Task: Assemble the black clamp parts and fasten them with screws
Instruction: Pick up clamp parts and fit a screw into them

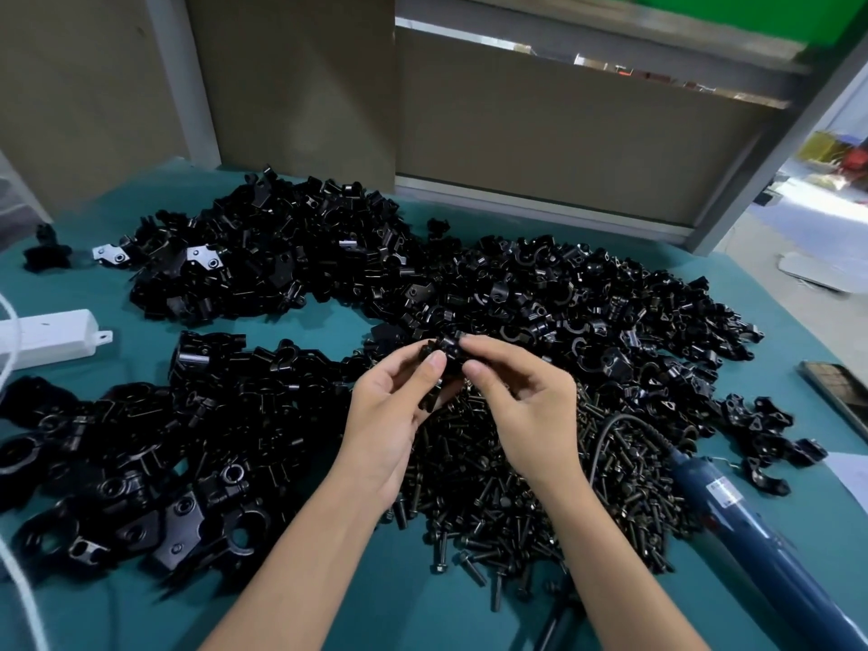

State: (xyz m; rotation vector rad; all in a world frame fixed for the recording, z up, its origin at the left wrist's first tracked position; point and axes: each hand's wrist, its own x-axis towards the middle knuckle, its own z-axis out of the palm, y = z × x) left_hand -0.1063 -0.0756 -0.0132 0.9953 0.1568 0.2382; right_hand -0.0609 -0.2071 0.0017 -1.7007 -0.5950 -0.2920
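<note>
A teal cloth-covered table (329,599), backed by brown board panels (563,133), is spread with heaps of glossy black metal clamp parts (263,260), which lie at the far left, across to the right and beside my left forearm. My hands meet above the middle of the table, over the far edge of a mound of dark flanged screws (540,491). My left hand (390,415), fingers curled, grips a small black clamp piece (448,357) with the thumb pressed on its near face. A lower part of the piece hangs against that palm. My right hand (526,406) pinches the same piece from the right between thumb and forefinger, the other fingers loosely bent. The piece sits between the two sets of fingertips, held clear of the heaps, the hands almost touching around it. Whether it is one part or two fitted together I cannot tell. A blue cylindrical power screwdriver (751,523) lies at my right, its cable looping over the screws. A white power strip (47,338) lies at the left edge, a dark phone (840,387) at the right.
</note>
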